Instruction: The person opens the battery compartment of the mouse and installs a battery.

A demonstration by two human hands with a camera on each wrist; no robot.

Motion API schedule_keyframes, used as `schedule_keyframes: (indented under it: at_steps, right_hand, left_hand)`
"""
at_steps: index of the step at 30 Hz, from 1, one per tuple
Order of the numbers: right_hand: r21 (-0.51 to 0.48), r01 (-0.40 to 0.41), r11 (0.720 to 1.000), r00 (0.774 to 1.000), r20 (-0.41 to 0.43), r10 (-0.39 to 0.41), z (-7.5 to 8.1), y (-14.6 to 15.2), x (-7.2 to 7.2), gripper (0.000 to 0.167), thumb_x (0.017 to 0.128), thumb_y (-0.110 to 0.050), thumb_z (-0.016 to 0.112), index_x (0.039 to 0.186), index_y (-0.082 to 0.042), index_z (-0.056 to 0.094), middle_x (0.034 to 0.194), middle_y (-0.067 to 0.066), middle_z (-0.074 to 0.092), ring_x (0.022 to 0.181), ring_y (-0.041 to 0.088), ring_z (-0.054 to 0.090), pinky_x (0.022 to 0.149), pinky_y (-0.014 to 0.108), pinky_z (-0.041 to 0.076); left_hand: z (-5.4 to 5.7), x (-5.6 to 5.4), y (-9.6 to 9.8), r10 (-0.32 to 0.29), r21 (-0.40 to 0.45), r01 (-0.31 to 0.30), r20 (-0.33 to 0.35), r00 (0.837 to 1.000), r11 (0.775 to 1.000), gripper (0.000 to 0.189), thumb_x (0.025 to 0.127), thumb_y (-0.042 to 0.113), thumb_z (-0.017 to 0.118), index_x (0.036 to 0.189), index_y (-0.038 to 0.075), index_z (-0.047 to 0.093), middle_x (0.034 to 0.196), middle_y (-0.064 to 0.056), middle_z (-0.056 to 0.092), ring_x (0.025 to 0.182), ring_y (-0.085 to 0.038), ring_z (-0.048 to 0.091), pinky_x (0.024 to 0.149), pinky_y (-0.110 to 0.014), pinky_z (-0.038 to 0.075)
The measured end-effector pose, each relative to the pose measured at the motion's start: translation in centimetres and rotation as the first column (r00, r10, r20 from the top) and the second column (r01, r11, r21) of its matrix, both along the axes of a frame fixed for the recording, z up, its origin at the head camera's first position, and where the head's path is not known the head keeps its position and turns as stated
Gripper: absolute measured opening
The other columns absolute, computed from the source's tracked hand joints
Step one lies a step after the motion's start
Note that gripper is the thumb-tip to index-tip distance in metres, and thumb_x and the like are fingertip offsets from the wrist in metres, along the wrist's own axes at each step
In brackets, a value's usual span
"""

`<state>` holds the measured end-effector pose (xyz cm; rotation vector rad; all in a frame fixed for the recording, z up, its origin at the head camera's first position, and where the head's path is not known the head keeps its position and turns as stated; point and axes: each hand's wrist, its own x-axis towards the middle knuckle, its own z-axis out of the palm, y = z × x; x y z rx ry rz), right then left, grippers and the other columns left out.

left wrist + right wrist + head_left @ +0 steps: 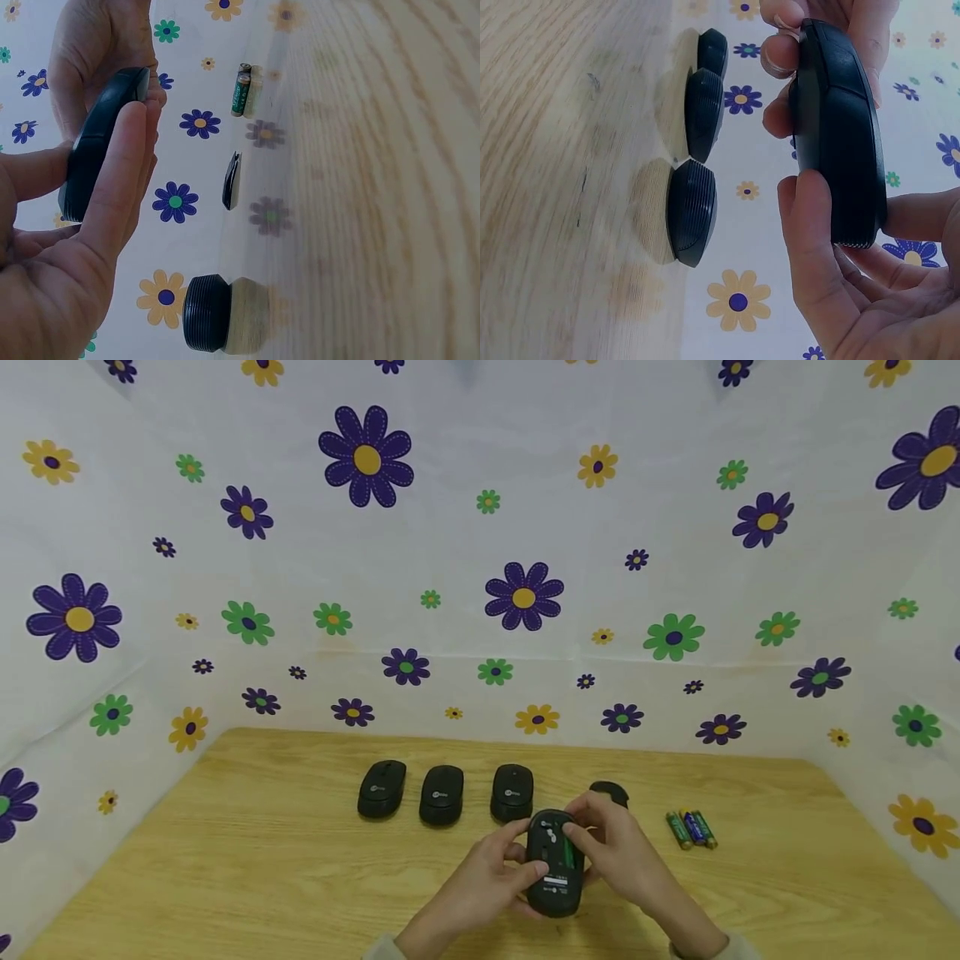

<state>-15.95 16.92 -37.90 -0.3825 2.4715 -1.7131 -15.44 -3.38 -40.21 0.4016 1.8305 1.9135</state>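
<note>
A black computer mouse (555, 902) is held up off the table with its underside towards the head camera. Its battery slot is uncovered, and a green battery (568, 853) lies in it. My left hand (487, 872) grips the mouse from the left, thumb across the underside and fingers behind. From the other side my right hand (618, 852) holds it too, its thumb at the top end of the battery slot. In the right wrist view, fingers of the right hand (900, 307) bear on both faces of the mouse (847, 142).
Three more black mice (382, 790) stand in a row at the back of the wooden table (262, 860). A thin black battery cover (611, 792) lies behind my right hand. Three batteries (692, 829) lie together at the right. A flowered cloth (450, 543) surrounds the table.
</note>
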Motion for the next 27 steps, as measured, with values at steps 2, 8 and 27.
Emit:
schedule_keyframes:
  at_steps: [2, 8, 27]
  right_hand:
    - [0.003, 0.004, 1.0, 1.0, -0.003, -0.004, 0.11, -0.07, -0.06, 0.013, 0.1, 0.006, 0.057, 0.112, 0.008, 0.056, 0.102, 0.018, 0.066, 0.083, 0.026, 0.07, 0.05, 0.038, 0.061]
    - [-0.002, 0.003, 1.0, 1.0, 0.018, -0.003, 0.09, 0.12, -0.11, 0.013, 0.1, 0.005, 0.058, 0.112, 0.009, 0.056, 0.101, 0.016, 0.066, 0.086, 0.027, 0.07, 0.05, 0.04, 0.062]
    - [-0.023, -0.044, 0.999, 0.998, 0.034, 0.045, 0.67, 0.55, -0.66, 0.015, 0.101, 0.003, 0.057, 0.115, 0.009, 0.056, 0.103, 0.018, 0.064, 0.091, 0.032, 0.071, 0.051, 0.043, 0.062]
  left_hand:
    - [0.12, -0.01, 0.0, 0.005, -0.001, -0.005, -0.004, 1.0, 1.0, 0.056, 0.1, -0.002, 0.06, 0.152, -0.002, 0.038, 0.099, -0.016, 0.061, 0.089, -0.031, 0.072, 0.064, -0.038, 0.064]
    - [-0.26, 0.18, 0.18, 0.015, 0.025, -0.015, 0.006, 1.0, 1.0, 0.056, 0.1, -0.002, 0.06, 0.152, -0.003, 0.038, 0.098, -0.016, 0.062, 0.087, -0.033, 0.072, 0.065, -0.04, 0.064]
    - [-0.12, -0.13, 0.45, 0.03, 0.051, -0.032, 0.035, 0.999, 0.998, 0.054, 0.101, 0.001, 0.06, 0.152, 0.0, 0.04, 0.1, -0.017, 0.063, 0.089, -0.03, 0.071, 0.065, -0.037, 0.064]
